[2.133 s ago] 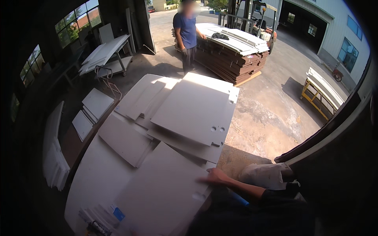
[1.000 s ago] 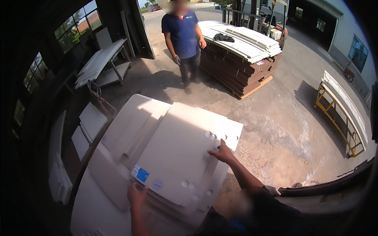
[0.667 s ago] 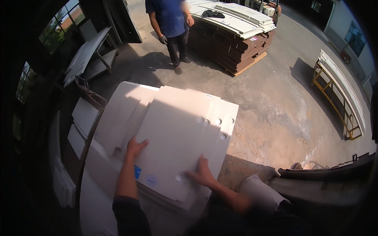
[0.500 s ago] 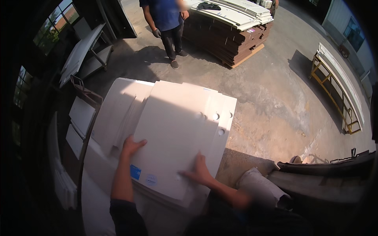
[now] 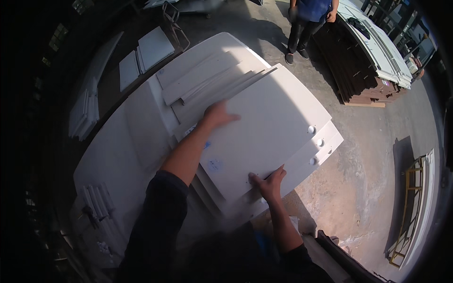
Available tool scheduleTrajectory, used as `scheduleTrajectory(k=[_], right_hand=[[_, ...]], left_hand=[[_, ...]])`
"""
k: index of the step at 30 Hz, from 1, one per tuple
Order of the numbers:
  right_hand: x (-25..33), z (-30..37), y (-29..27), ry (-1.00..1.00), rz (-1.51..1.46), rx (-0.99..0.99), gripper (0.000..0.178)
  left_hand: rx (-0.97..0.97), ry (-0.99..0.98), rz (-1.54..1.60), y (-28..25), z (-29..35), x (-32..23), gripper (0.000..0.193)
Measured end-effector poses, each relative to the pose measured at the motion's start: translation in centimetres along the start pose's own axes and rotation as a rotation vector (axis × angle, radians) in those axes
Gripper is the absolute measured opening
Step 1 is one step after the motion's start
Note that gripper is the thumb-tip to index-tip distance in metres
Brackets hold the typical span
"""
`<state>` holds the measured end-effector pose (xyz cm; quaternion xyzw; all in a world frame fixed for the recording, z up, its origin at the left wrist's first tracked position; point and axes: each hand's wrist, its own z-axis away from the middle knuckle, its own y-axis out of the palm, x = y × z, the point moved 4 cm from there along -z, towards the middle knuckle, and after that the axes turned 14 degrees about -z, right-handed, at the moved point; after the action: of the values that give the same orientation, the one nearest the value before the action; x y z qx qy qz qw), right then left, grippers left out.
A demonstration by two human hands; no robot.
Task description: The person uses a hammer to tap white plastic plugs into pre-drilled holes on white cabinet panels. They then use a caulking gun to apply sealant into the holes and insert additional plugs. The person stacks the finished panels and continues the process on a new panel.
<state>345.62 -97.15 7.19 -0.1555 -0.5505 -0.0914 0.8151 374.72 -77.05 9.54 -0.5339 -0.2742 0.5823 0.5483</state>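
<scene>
A flat white panel (image 5: 264, 118) with a round hole near one corner lies on top of a stack of similar panels. My left hand (image 5: 218, 115) grips its left edge, thumb lying across the face and the other fingers partly hidden. At the near right edge, my right hand (image 5: 271, 185) is closed on the same panel, thumb and forefinger spread along the rim. A round blue stamp (image 5: 214, 164) and a small blue label (image 5: 206, 145) mark its near left part. Under it, lower panels (image 5: 325, 146) stick out with more round holes.
Narrow white strips (image 5: 203, 82) lie left of the stack on a broad white surface (image 5: 118, 122). Ahead stands a person (image 5: 309, 28) beside a pile of dark brown boards (image 5: 344, 70). A yellow-framed rack (image 5: 410, 207) stands at right; white boards (image 5: 155, 47) lie at far left.
My view has swung left, so the stack and the person appear further right. The top panel sits shifted over the ones below, and both hands remain at its edges.
</scene>
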Motion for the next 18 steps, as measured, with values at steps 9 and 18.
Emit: scheduleTrajectory(k=[9,18], right_hand=[[-1.7,1.0,-1.3,-0.025,-0.289,0.136,0.093],[-1.3,8.1,-4.0,-0.465,0.063,-0.21,0.069]], left_hand=[[-0.702,0.306,0.283,4.9,28.0,-5.5,0.064],[-0.313,-0.795,0.253,31.0,68.5,23.5,0.021]])
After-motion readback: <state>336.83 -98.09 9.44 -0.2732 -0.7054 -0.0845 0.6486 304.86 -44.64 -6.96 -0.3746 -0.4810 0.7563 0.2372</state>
